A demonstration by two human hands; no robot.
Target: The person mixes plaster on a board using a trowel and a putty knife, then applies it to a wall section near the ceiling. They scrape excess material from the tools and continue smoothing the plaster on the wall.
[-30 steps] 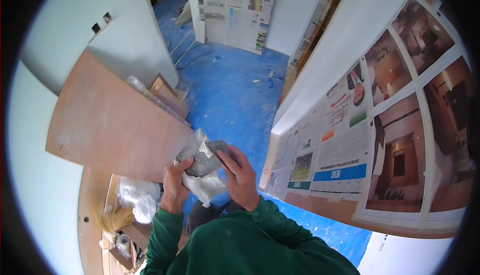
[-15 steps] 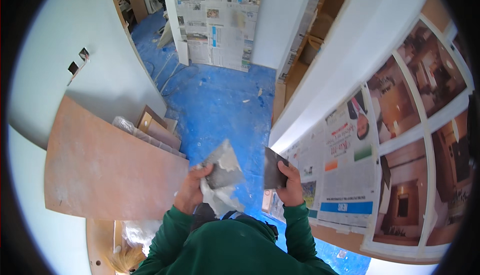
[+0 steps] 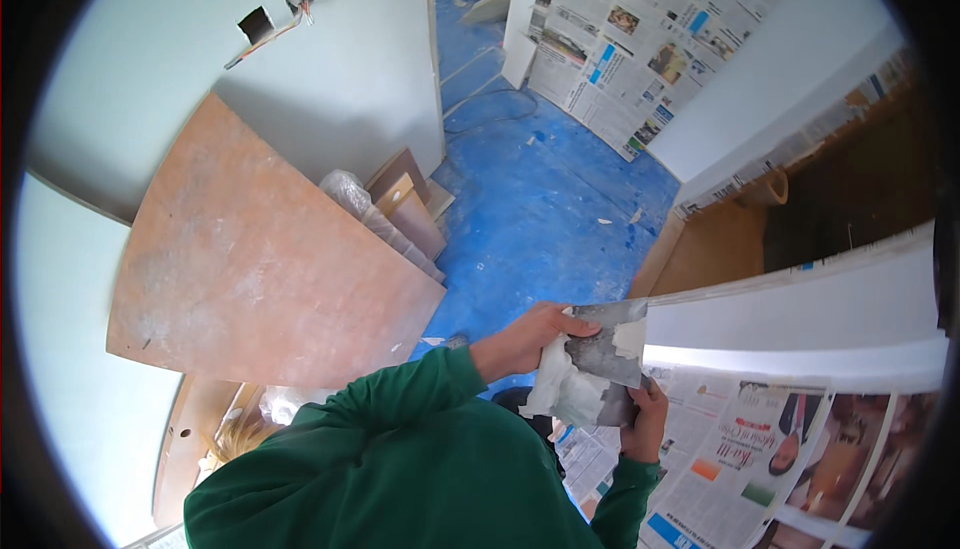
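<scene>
My left hand (image 3: 528,339) is closed on a flat grey putty scraper (image 3: 596,352), the thumb pressed on its top face. White putty (image 3: 575,389) coats the lower part of that scraper, and a smaller patch sits near its right edge. My right hand (image 3: 648,423) grips a second, darker putty scraper (image 3: 617,407), partly hidden behind the first. The two scrapers overlap in front of my right side, close to a white wall edge (image 3: 790,324). Whether their faces touch I cannot tell.
A large brown board (image 3: 265,249) leans at left by a pale wall with two cut-out boxes and loose wires (image 3: 275,34). Wrapped panels (image 3: 405,204) stand behind it. Blue sheeting (image 3: 540,209) covers the floor. Newspaper (image 3: 710,439) covers surfaces at right and ahead.
Both hands have moved right and come together, so the two scrapers, apart before, now overlap. My view has turned right, shifting the board and wall boxes rightward in the picture.
</scene>
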